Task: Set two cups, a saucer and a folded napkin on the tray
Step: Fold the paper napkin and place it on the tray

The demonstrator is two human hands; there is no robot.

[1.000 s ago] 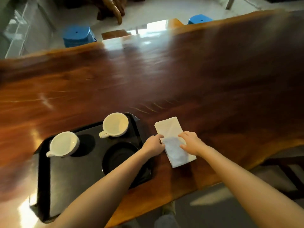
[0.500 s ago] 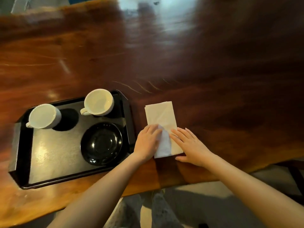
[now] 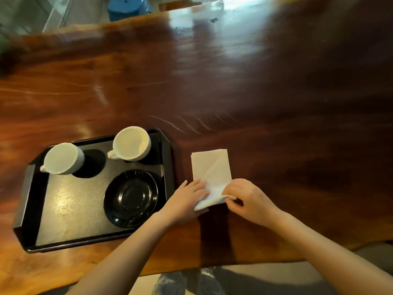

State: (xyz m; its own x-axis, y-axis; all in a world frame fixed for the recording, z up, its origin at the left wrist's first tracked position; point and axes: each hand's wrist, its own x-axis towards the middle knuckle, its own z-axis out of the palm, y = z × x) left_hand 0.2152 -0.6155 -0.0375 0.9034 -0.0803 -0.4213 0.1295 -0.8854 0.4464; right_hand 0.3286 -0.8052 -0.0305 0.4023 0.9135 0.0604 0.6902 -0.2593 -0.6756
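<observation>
The right hand (image 3: 247,199) pinches the near right corner of the white napkin (image 3: 211,170) between thumb and fingertips, and that corner is lifted slightly off the wood. The left hand (image 3: 186,202) lies flat with fingers spread, pressing down on the napkin's near left part without gripping it. The two hands nearly meet over the napkin's near end.

The napkin is a folded rectangle lying on the worktop (image 3: 276,124), its long axis running away from the person toward the far edge, with a diagonal crease across its upper half. It sits just beside the right rim of the tray (image 3: 169,167), apart from it, not on it.

The black tray lies with its long axis left to right. On it, a black saucer (image 3: 130,198) rests in the near right part. Two white cups stand upright along the far side: the right cup (image 3: 130,143) with its handle pointing to the near left, and the left cup (image 3: 62,158) with its handle also at the near left. The cups stand apart from each other and from the saucer.

Beyond the far edge of the worktop a blue stool (image 3: 128,6) shows.
</observation>
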